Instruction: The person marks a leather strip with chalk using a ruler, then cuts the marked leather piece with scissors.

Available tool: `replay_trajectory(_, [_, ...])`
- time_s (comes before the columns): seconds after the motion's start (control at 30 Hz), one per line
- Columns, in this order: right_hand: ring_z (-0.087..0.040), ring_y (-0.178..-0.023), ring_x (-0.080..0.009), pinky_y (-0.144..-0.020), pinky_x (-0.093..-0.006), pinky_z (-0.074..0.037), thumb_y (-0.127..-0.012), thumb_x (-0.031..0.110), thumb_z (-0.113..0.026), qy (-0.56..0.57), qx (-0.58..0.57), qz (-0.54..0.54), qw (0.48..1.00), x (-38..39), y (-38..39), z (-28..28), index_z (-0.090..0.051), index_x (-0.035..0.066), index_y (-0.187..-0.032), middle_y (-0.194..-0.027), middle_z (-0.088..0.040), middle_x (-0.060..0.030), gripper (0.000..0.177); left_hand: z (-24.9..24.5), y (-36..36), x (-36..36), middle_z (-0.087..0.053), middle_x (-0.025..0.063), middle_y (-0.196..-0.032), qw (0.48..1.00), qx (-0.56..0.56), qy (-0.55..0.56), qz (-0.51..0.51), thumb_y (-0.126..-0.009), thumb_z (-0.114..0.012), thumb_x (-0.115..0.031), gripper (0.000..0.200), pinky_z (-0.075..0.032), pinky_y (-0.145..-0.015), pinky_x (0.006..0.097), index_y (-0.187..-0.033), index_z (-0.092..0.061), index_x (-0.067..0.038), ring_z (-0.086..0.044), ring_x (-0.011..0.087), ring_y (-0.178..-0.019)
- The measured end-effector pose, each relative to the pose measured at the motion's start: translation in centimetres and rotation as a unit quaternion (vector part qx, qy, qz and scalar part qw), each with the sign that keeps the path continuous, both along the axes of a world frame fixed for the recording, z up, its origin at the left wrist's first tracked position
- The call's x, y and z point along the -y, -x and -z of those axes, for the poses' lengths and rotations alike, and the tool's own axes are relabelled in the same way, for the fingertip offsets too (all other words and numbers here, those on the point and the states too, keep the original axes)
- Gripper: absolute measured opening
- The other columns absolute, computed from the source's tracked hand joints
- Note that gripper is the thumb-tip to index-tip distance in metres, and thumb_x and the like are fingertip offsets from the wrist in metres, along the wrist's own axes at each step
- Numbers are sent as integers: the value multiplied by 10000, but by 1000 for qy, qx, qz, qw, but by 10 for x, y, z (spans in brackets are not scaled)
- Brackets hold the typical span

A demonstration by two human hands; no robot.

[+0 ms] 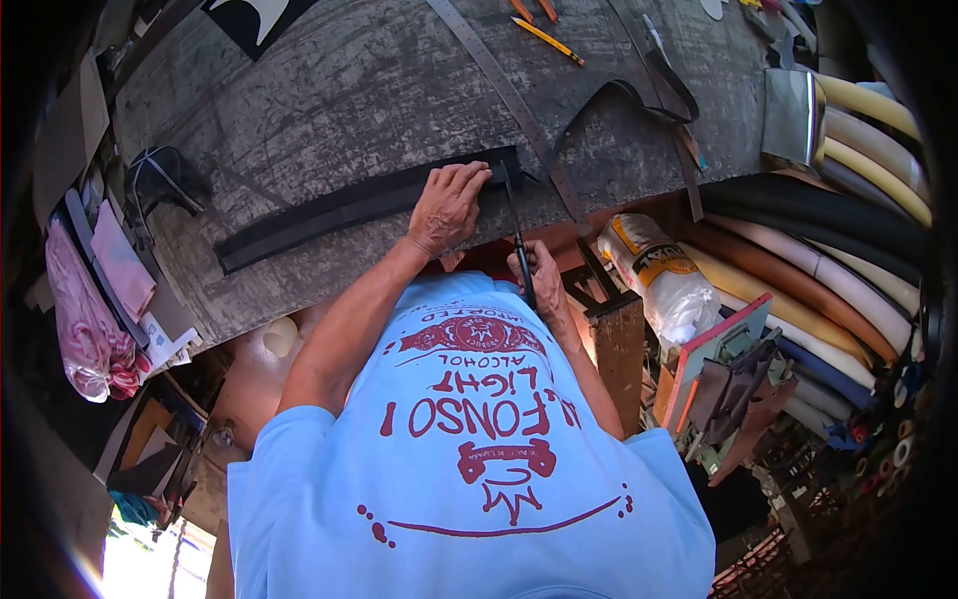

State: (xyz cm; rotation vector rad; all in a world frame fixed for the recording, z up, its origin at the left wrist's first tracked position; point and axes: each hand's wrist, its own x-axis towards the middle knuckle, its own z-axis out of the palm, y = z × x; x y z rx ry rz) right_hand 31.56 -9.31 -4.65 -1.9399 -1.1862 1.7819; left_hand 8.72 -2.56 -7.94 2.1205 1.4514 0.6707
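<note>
A long black strip (329, 212), looking like leather or vinyl, lies slantwise along the near part of the worktable. My left hand (446, 208) presses on it close to its right end, fingers together and curled over the material. In my right hand (540, 276), at the table's front edge, is a pair of dark-handled scissors (514, 207). Their narrow blade points away from me and crosses the strip just right of my left fingertips. The fingers of my right hand are wrapped around the handle, which they partly hide.
A metal ruler (509, 95) lies right of the strip on the worn table (329, 110). Beyond it are a yellow pencil (547, 41) and a curled black strap (624, 88). Rolled materials (798, 270) and a plastic-wrapped bundle (659, 275) stand at right; pink cloth (122, 260) at left.
</note>
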Motion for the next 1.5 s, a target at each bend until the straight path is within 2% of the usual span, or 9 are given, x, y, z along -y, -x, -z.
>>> replay_trajectory(0.5, [-574,-770,-145,-701,-308,-475,-843,476,-788,12,-33,18,999,-3,-1,-4,-587,-21,-1085,-847,-634,-69,589,2,0,1,-516,90,-1386,999,-38,1,8,-769,-672,-58,604,-397,-1024,410,-1352,-520,-24,-503,272,-1224])
replay_trajectory(0.6, [-436,-613,-50,-564,-225,-354,-903,351,-734,-14,-53,11,998,-1,-2,1,-571,3,-1048,-758,-560,16,411,4,0,2,-514,88,-1385,999,-48,-5,11,-776,-676,-74,595,-396,-1022,408,-1349,-527,-20,-501,268,-1224])
replay_trajectory(0.7, [-470,-641,-52,-588,-215,-382,-893,271,-723,-26,-58,6,998,-1,-7,-3,-574,6,-1080,-804,-577,7,357,1,0,0,-511,88,-1387,998,-65,-2,16,-779,-679,-85,579,-395,-1020,405,-1337,-540,-13,-497,266,-1226])
replay_trajectory(0.87, [-645,-838,-130,-769,-281,-520,-839,118,-784,-55,-127,124,983,-8,-44,-27,-550,-4,-1184,-887,-658,-64,434,0,-3,1,-506,92,-1393,997,-69,0,19,-772,-681,-78,560,-394,-1017,403,-1313,-559,-4,-492,265,-1232])
replay_trajectory(1.0, [-673,-786,-230,-720,-349,-527,-826,211,-815,-190,226,-23,955,-60,-86,-57,-565,9,-1129,-849,-677,-127,442,-1,-2,2,-511,100,-1389,998,-61,-11,17,-759,-675,-54,563,-397,-1015,407,-1308,-560,-1,-501,272,-1226])
replay_trajectory(1.03, [-678,-803,-323,-735,-404,-530,-824,206,-802,-247,295,-74,920,-73,-101,-58,-567,16,-1133,-886,-685,-158,432,0,-3,0,-514,102,-1387,998,-57,-17,17,-756,-673,-47,564,-398,-1015,408,-1306,-561,0,-504,274,-1224])
replay_trajectory(1.13, [-637,-1001,-391,-866,-465,-505,-803,151,-780,-308,316,-127,888,-108,-151,-39,-568,10,-1183,-1094,-652,-210,457,-1,-6,0,-521,108,-1382,997,-67,-19,12,-751,-665,-31,555,-401,-1016,412,-1295,-567,3,-512,282,-1223])
replay_trajectory(1.33, [-574,-1106,-396,-954,-460,-473,-812,138,-760,-407,368,-263,793,-200,-164,-42,-569,19,-1261,-1173,-594,-160,502,-20,-13,-4,-541,116,-1343,998,-58,26,-13,-757,-644,-6,510,-403,-1016,418,-1263,-580,10,-515,293,-1225])
replay_trajectory(1.5, [-602,-1045,-395,-868,-461,-507,-853,156,-729,-498,267,-171,807,-278,-109,-40,-634,61,-1188,-1164,-586,-154,361,-34,-21,-7,-560,110,-1294,996,-37,53,-57,-791,-620,13,427,-406,-999,407,-1217,-599,0,-523,289,-1206])
